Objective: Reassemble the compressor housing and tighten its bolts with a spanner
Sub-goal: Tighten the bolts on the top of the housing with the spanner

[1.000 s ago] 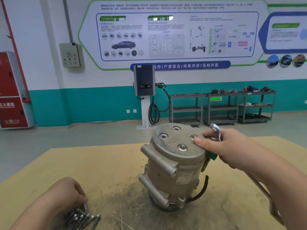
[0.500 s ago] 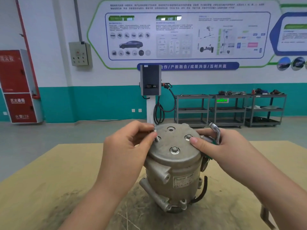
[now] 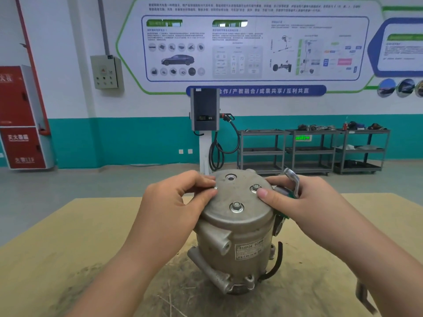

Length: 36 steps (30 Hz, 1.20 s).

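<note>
compressor: grey cast-metal cylindrical compressor housing [image 3: 238, 234] stands upright on tan desk [image 3: 68, 248] | left hand [image 3: 174, 202]: grip pinches small bolt at cover rim, probably to start its thread | right hand [image 3: 304, 202]: grip curled around cover edge, thumb flat on top, steadying it

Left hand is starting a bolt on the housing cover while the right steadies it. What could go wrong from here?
1. The left hand pinches a bolt at the cover's left edge, fingers hiding the hole; it may start cross-threaded.
2. The far hole looks empty, so the cover might shift before every bolt is in.
3. The compressor stands tilted on the table, steadied only by the right hand; it could tip.
</note>
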Available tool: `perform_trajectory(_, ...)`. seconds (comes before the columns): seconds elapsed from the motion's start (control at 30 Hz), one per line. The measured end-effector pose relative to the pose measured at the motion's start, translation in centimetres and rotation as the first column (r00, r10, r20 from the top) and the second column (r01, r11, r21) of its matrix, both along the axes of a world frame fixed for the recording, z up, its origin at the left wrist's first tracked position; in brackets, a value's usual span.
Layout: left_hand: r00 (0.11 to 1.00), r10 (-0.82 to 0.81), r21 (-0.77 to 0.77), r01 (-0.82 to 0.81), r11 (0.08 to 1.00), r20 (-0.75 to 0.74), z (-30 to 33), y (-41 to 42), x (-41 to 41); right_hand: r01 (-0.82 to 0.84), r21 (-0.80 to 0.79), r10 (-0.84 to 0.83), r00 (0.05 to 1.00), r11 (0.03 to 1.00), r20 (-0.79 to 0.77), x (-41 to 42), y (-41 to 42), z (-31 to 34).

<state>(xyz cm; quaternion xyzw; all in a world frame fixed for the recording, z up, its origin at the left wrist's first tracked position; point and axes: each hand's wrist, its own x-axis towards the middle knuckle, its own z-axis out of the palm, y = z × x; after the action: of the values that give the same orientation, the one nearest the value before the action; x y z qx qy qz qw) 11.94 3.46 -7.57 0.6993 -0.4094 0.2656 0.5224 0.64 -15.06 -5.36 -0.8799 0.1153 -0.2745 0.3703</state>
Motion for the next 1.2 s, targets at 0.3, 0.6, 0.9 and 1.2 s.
perform_trajectory(0.3, 0.966, -0.022, 0.416, 0.132, 0.900, -0.259, 0.1, -0.2, -1.7, 0.187, 0.213, -0.230, 0.953, 0.959, 0.199, -1.5, -1.9, 1.6)
perform_trajectory(0.6, 0.958, 0.286, 0.727, -0.209, 0.654, 0.018, 0.8, -1.3, -5.6, -0.078, 0.699, -0.285, 0.876, 0.710, 0.388, -4.5, -5.0, 4.1)
perform_trajectory(0.9, 0.981, 0.135, 0.671, -0.193, 0.716, 0.138, -0.5, -1.0, -2.7, -0.406, 0.885, -0.407, 0.787, 0.227, 0.465, -3.3, -3.1, 3.4)
perform_trajectory(1.2, 0.988, -0.034, 0.561, -0.058, 0.826, 0.152, -1.3, -1.6, -2.7, -0.303, 0.948, -0.492, 0.843, -0.099, 0.218, -3.6, -3.8, 3.5)
